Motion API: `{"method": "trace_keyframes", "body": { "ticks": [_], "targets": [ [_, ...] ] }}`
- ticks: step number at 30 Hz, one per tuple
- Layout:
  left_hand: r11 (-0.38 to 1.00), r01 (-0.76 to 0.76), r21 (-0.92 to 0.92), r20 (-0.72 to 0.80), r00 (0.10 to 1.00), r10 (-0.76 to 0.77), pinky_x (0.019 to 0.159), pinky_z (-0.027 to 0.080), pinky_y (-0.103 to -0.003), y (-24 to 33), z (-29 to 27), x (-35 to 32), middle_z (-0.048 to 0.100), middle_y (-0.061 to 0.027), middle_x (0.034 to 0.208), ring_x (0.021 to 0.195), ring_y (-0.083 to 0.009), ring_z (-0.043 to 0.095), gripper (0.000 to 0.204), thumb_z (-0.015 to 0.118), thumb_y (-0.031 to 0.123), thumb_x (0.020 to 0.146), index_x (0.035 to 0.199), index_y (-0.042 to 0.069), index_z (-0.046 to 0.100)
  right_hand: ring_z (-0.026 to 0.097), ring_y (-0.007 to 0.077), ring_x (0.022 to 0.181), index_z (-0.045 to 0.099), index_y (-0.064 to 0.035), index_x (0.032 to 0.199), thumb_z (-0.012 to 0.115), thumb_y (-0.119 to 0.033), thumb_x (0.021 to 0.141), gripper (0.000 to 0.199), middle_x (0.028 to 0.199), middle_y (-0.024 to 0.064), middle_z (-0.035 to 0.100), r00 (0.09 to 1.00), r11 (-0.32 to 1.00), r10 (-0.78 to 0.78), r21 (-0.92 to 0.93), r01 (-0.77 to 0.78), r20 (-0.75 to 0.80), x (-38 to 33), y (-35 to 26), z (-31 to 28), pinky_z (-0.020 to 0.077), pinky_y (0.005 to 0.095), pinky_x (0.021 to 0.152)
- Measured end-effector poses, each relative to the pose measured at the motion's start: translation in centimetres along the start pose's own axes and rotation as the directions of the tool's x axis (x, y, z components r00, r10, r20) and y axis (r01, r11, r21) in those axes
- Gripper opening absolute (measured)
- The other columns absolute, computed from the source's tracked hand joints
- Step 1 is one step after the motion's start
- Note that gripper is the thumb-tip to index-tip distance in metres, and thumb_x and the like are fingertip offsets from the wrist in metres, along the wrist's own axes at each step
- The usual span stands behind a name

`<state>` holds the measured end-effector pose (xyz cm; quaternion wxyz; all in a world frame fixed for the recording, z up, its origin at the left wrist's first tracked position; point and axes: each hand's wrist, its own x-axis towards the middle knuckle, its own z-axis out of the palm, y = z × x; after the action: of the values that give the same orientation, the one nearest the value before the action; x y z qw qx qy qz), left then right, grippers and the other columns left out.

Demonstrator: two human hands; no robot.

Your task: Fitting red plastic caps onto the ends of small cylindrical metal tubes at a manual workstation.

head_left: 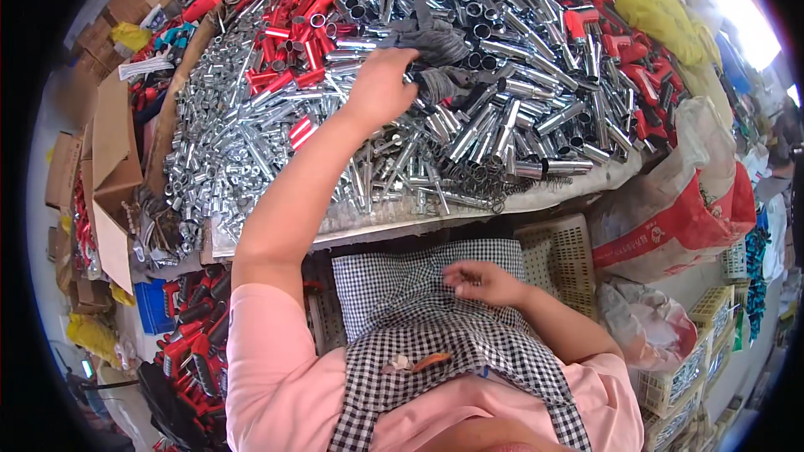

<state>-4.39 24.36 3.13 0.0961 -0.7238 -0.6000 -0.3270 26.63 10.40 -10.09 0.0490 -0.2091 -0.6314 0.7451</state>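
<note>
My left hand (383,88) reaches over a big heap of chrome metal tubes (523,88) on the table. Its fingertips meet a crumpled dark grey work glove (431,38), and its thumb sits apart from them, near a second grey glove piece (444,84). No grip on either shows. Above my lap, over a black-and-white checked apron (389,293), hovers my right hand (484,282). Its fingers are loosely bent and apart, with nothing visible in them. Red plastic handles (310,38) lie among the tubes just beyond my left hand.
Small silvery fittings (222,134) cover the table's left part. Thin coil springs (494,184) lie by its front edge (402,230). More red handles (641,75) are heaped at right. A cardboard box (113,163), a red-and-white sack (682,201) and a cream plastic crate (561,255) stand around.
</note>
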Motion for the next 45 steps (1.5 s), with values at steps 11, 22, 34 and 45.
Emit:
{"method": "trace_keyframes", "body": {
  "ticks": [11, 22, 34, 45],
  "targets": [
    [0.959, 0.027, -0.282, -0.266, 0.958, -0.106, 0.059, 0.045, -0.041, 5.3, 1.7, -0.5, 0.055, -0.0163, 0.072, 0.065, -0.0363, 0.056, 0.011, 0.061, 0.006, 0.072, 0.077, 0.002, 0.052, 0.057, 0.0091, 0.087, 0.056, 0.0, 0.106, 0.059, -0.003, 0.088, 0.018, 0.096, 0.0039, 0.061, 0.766, 0.937, -0.342, -0.137, 0.321, -0.545, 3.5, -10.5, -3.5, 0.0463, 0.0236, 0.08],
    [0.907, 0.057, -0.418, -0.229, 0.959, -0.166, 0.051, 0.04, -0.038, 10.5, -3.0, -4.6, 0.047, -0.013, 0.062, 0.057, -0.0328, 0.05, 0.026, 0.068, 0.0, 0.061, 0.066, 0.003, 0.043, 0.047, 0.0041, 0.079, 0.048, -0.0025, 0.101, 0.059, 0.0, 0.085, 0.019, 0.091, -0.0003, 0.052, 0.469, 0.673, -0.564, -0.049, 0.738, -0.68, 9.4, -14.7, -2.8, 0.0404, 0.0182, 0.071],
    [0.817, 0.327, -0.475, -0.092, 0.905, -0.416, 0.054, 0.044, -0.038, 7.9, -2.2, -8.6, 0.056, -0.0124, 0.067, 0.059, -0.0282, 0.059, 0.024, 0.07, 0.006, 0.064, 0.08, 0.003, 0.053, 0.052, 0.0247, 0.064, 0.045, -0.0056, 0.075, 0.065, 0.009, 0.061, 0.028, 0.072, 0.0094, 0.05, 0.285, 0.295, -0.94, -0.868, 0.4, -0.188, 7.9, -14.5, -1.4, 0.043, 0.0317, 0.057],
    [-0.841, 0.102, -0.531, 0.666, 0.664, -0.339, 0.052, 0.047, -0.028, 9.9, -5.2, -9.6, 0.063, -0.0112, 0.084, 0.063, -0.0231, 0.058, 0.041, 0.039, 0.041, 0.094, 0.096, 0.005, 0.058, 0.041, 0.0315, 0.052, 0.038, -0.0038, 0.064, 0.055, 0.008, 0.059, 0.021, 0.06, 0.0125, 0.039, 0.243, 0.324, -0.937, -0.886, 0.332, -0.251, 8.1, -11.9, 0.7, 0.0313, 0.0384, 0.046]
  ]
}}
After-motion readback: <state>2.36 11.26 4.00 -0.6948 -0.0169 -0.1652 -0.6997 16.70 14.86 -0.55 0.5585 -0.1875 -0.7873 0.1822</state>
